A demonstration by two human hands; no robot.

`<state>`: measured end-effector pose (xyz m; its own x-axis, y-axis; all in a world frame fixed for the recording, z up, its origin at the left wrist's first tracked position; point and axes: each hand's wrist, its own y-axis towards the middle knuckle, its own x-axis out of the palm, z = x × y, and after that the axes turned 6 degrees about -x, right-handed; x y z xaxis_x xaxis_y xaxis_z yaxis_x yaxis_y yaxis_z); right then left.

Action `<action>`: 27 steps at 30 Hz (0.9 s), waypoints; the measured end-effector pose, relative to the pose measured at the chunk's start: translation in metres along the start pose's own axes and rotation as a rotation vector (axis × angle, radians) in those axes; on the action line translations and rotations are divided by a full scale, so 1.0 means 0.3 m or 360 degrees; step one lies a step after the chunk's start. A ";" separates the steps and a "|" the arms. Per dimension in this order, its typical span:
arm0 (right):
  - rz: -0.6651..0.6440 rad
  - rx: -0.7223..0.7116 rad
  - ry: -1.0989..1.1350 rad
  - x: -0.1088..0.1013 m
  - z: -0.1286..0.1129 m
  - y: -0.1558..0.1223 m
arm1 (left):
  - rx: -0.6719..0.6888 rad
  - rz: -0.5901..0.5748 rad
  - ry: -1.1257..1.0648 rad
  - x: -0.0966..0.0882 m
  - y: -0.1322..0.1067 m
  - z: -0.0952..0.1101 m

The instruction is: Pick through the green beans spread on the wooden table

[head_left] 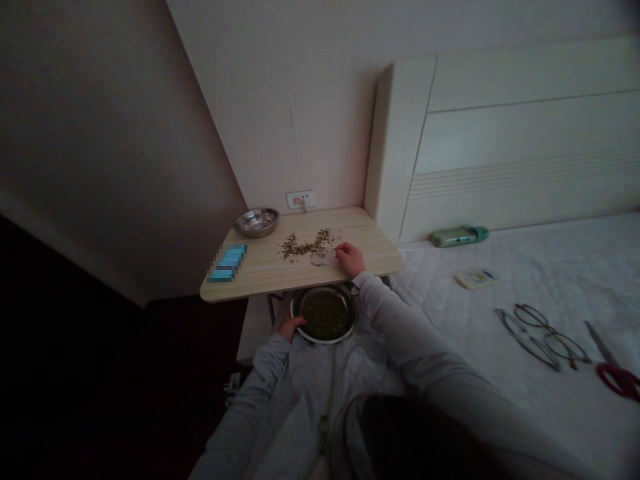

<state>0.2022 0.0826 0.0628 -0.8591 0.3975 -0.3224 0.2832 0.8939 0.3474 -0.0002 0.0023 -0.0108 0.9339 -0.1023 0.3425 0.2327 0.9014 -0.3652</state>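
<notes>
My left hand [291, 327] grips the left rim of a round metal plate [350, 319] filled with dark green bits, held just below the front edge of a small wooden table [260, 267]. My right hand [350, 258] rests on the table top with fingers curled, touching something small and pale [323, 258] beside a scattered pile of green bits [305, 245]. What the fingers hold, if anything, I cannot make out.
An empty metal bowl [257, 221] stands at the table's back left, a blue flat object [229, 263] at its left edge. A wall socket [301, 199] is behind. On the bed to the right lie a green case [459, 236], a small card [477, 277], two pairs of glasses [543, 333] and red scissors [616, 373].
</notes>
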 end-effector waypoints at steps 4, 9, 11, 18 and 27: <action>0.0008 -0.0005 -0.0006 -0.001 0.000 0.000 | 0.0013 0.0016 -0.0010 0.006 -0.005 0.004; 0.0009 -0.0010 0.0003 -0.001 0.005 0.003 | 0.0056 0.0011 -0.0033 0.009 -0.003 0.004; 0.0010 0.0003 0.0023 0.000 0.008 0.004 | 0.0047 0.0033 -0.0040 0.005 0.003 -0.001; 0.0026 -0.0003 0.0021 -0.003 0.002 0.001 | -0.0060 0.0089 -0.0081 0.006 0.007 -0.006; 0.0018 -0.0001 0.0075 -0.004 -0.006 -0.003 | -0.0077 0.0113 -0.0137 0.029 -0.020 0.020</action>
<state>0.2023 0.0809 0.0644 -0.8751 0.3972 -0.2765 0.2927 0.8894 0.3512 0.0050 -0.0014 -0.0003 0.9223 -0.0009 0.3865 0.1817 0.8836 -0.4315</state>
